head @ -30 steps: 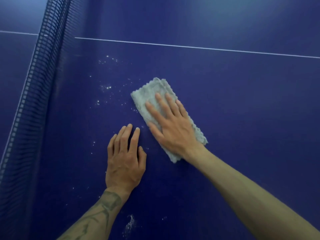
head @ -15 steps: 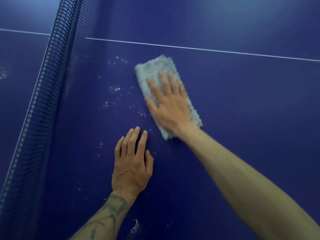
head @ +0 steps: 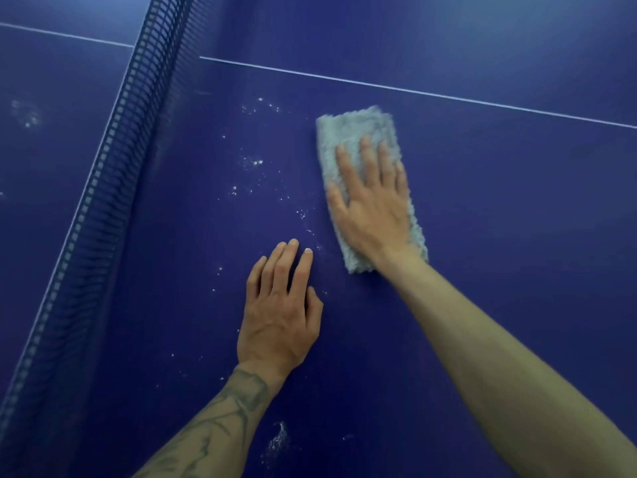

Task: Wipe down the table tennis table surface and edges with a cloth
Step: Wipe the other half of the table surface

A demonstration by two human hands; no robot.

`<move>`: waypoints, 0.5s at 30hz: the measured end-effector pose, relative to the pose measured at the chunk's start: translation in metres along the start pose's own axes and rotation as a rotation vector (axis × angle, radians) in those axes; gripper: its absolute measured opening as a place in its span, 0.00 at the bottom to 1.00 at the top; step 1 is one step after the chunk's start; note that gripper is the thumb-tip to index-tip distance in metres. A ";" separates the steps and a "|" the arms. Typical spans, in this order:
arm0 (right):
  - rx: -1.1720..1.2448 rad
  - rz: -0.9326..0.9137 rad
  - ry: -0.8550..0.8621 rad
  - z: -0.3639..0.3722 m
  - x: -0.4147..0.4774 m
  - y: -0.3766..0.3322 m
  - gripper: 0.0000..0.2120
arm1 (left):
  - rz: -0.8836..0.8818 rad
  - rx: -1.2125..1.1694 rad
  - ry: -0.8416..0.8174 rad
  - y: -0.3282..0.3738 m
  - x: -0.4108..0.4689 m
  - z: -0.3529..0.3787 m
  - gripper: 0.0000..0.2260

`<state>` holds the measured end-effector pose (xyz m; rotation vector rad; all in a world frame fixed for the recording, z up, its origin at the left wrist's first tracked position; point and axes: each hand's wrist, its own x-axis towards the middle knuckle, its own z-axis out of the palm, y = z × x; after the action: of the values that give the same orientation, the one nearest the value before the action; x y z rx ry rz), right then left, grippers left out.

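Note:
A folded light grey cloth (head: 348, 132) lies flat on the dark blue table tennis table (head: 517, 219), just short of the white line (head: 413, 91). My right hand (head: 372, 205) presses down on the cloth with fingers spread, covering its near half. My left hand (head: 279, 315) rests flat on the bare table to the left and nearer to me, fingers together, holding nothing. White specks of dust (head: 255, 163) are scattered on the surface left of the cloth, between it and the net.
The dark mesh net (head: 113, 174) runs diagonally along the left, with the other table half (head: 34, 150) beyond it showing a faint dusty smear. A white smudge (head: 279, 439) sits on the surface near my left forearm.
My right hand slid the cloth away from me toward the white line and slightly right, turning it more upright. My left hand stayed planted on the table.

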<state>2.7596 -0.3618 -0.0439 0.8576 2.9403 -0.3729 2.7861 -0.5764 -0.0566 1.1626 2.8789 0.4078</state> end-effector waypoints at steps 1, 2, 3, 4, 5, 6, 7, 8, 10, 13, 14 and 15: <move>-0.019 -0.083 -0.002 0.004 -0.016 -0.004 0.30 | 0.001 -0.001 -0.003 0.000 0.000 -0.001 0.24; -0.033 -0.153 -0.005 0.007 -0.031 -0.003 0.30 | 0.001 -0.003 -0.005 0.000 0.000 -0.001 0.24; -0.040 -0.189 -0.003 0.009 -0.045 0.003 0.30 | -0.002 -0.008 -0.008 0.000 0.000 -0.002 0.24; -0.042 -0.178 0.002 0.009 -0.057 0.012 0.30 | -0.005 -0.014 -0.010 0.000 -0.001 -0.002 0.24; -0.040 -0.125 0.003 0.007 -0.066 0.023 0.30 | -0.006 -0.020 -0.013 -0.001 -0.001 -0.003 0.23; -0.034 -0.043 0.001 0.004 -0.072 0.033 0.30 | -0.006 -0.026 -0.016 -0.001 -0.001 -0.004 0.23; -0.025 0.047 0.002 0.001 -0.075 0.041 0.31 | -0.008 -0.034 -0.018 -0.001 -0.001 -0.005 0.23; -0.016 0.129 0.009 -0.001 -0.073 0.043 0.31 | -0.011 -0.044 -0.017 -0.001 -0.001 -0.005 0.22; 0.016 0.256 0.030 -0.004 -0.062 0.031 0.31 | -0.028 -0.098 -0.013 0.000 -0.002 -0.007 0.21; 0.065 0.331 0.048 0.003 -0.039 -0.010 0.31 | -0.121 -0.244 0.000 -0.007 -0.011 -0.014 0.21; 0.072 0.301 0.038 0.007 -0.038 -0.025 0.31 | -0.153 -0.255 0.005 -0.013 -0.019 -0.017 0.21; 0.070 0.237 0.029 0.012 -0.042 -0.040 0.31 | -0.173 -0.242 0.009 -0.022 -0.029 -0.021 0.20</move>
<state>2.7732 -0.4194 -0.0416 1.2136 2.8209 -0.4525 2.7902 -0.6160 -0.0445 0.8699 2.8071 0.7304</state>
